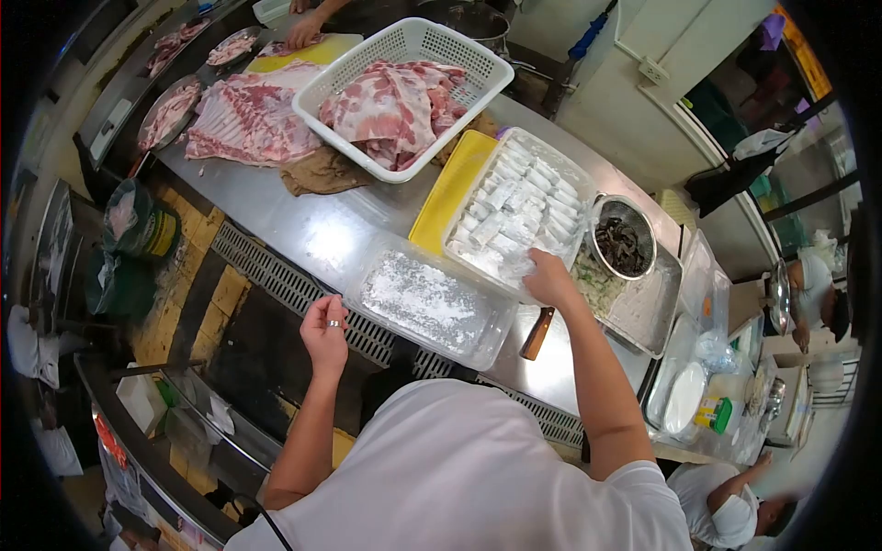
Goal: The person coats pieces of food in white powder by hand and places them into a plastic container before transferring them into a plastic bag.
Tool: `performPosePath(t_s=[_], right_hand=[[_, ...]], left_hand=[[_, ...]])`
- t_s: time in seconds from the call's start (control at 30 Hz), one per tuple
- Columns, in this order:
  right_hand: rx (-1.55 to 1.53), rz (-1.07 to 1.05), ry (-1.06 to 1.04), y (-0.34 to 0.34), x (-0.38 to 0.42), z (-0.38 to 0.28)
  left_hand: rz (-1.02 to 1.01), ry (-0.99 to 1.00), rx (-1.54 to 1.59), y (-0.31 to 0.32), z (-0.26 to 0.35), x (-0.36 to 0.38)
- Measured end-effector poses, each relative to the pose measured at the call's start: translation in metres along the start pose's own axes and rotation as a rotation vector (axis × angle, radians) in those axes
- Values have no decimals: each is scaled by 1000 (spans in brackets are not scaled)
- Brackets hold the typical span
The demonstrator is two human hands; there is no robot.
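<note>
My right hand (548,278) reaches into the near end of a white plastic tub (581,170) that holds rows of pale, white-powdered pieces (524,197). Its fingers are closed together at the powdered pieces, and what they grip is hidden. My left hand (324,331), with a ring on one finger, is curled closed beside the left end of a clear plastic container (496,335). No object shows in it. White powder (413,289) is scattered over that container's bottom. A wooden-handled knife (538,333) lies on the metal table near my right wrist.
A white basket (501,73) holds raw meat, with a slab of ribs (253,115) and a brown cloth (323,172) beside it. A colander of dark pieces (623,239) sits over a metal tray (654,335). Another person's hand (303,32) works at the far end.
</note>
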State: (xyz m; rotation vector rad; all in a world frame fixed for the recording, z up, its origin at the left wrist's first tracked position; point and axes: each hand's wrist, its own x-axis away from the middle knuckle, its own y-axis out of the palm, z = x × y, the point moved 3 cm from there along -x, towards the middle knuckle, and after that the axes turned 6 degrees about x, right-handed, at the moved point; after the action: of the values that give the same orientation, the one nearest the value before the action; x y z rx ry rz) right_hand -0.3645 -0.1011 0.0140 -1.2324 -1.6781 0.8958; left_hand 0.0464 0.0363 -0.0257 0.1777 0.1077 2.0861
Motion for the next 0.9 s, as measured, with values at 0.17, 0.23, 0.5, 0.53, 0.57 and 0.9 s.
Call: performPosePath(t_s=[0.17,0.23,0.5,0.53,0.57,0.9], right_hand=[[13,221,110,-44,11,-15],[-143,279,91,-53,17,-35],[-848,-138,204,101,2,-142],[-1075,-203,292,121,0,-161],[-1208,-223,371,141,-2,-173],[-223,-147,-139,139,-3,-199]], left_hand=[[47,-15,-27,-12,-5,-11],[73,-44,-135,-17,-13,-18],[-84,-322,-301,-15,-31,-28],[-111,-322,-302,-17,-41,-30],[-139,-324,-303,-19,-48,-31],[-175,-304,-190,-13,-46,-31]])
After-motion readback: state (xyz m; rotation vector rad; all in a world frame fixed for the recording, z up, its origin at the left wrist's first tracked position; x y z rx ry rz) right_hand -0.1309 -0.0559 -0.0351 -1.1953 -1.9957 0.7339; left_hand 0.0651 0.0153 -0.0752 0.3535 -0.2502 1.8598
